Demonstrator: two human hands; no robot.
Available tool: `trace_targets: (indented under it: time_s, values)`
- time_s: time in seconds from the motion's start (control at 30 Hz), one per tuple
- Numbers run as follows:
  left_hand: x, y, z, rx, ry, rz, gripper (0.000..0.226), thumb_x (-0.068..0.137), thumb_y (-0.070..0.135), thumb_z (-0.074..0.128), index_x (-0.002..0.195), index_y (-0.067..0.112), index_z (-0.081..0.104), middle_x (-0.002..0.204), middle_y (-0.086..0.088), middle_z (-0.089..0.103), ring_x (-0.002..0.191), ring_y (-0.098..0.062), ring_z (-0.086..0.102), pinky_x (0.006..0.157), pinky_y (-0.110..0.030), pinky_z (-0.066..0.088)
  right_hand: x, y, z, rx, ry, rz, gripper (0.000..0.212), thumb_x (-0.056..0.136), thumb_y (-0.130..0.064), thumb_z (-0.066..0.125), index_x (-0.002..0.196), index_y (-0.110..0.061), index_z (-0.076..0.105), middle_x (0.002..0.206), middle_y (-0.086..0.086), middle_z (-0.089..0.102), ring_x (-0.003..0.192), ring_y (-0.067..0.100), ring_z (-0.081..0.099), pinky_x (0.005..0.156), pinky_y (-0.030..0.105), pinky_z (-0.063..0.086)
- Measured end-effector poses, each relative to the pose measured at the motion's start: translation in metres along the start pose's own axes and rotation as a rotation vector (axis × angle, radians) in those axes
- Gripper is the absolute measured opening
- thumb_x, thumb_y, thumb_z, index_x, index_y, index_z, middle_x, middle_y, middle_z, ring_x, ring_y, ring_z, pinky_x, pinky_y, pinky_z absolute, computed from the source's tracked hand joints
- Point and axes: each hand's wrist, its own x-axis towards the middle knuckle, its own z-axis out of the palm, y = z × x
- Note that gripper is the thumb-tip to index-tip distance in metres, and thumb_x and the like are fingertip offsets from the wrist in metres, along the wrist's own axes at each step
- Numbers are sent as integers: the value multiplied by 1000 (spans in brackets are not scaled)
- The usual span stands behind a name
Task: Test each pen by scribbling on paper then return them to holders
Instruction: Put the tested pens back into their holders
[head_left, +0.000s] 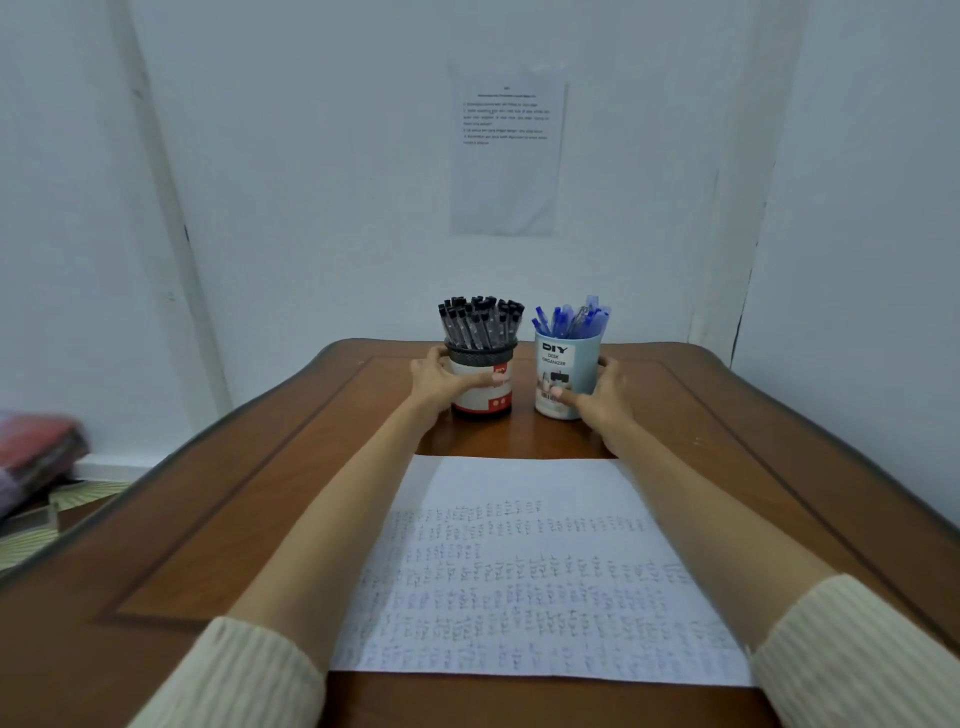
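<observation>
Left hand (441, 382) wrapped round mesh holder (480, 402) of black pens (480, 322), thumb across label, fingers behind. Right hand (605, 397) grips blue DIY desk organizer (569, 358) of blue pens (571, 317) same way. Both holders upright, side by side, at far end of wooden table (208, 519), beyond scribble-covered paper (519, 571). My plan: hold low on walls, slide rather than lift, keep level so pens don't spill.
</observation>
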Motion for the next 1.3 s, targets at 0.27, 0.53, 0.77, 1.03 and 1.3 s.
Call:
trace_targets:
  time_s: [0.27,0.53,0.77,1.03,1.3]
  values:
    - [1,-6,-18,-9,-102,71,73,73,14,78,136,12,42,131,-7,48,105,-15,47,71,-23,50,5,11,1,-69,-15,-48,72,84,-19,69,142,-6,30,139,18,30,130,30,37,110,40,32]
    - [-5,-4,-15,10,-58,56,72,76,17,75,137,9,38,138,-9,47,118,-21,48,88,-33,48,-3,6,2,-111,59,-57,68,85,-22,68,140,-4,32,141,16,38,130,30,40,105,39,36]
    - [-35,12,-8,400,0,-67,81,82,22,70,142,-1,20,147,-17,26,134,-30,32,107,-39,33,-29,-3,-5,-273,98,-152,40,85,-13,65,122,-8,50,132,16,41,124,28,40,101,34,35]
    - [-78,59,-25,738,-421,-21,63,94,33,52,145,9,24,151,-8,27,135,-25,33,104,-39,36,-57,-29,-38,-294,-482,-300,31,82,-25,71,110,-17,63,116,6,60,112,20,54,87,26,44]
    - [-122,76,-34,889,-552,132,46,97,34,47,138,15,43,146,-4,37,131,-22,38,104,-38,38,-118,-48,-55,-563,-974,-330,44,90,-29,59,133,-28,50,123,-20,45,113,-2,40,98,20,28]
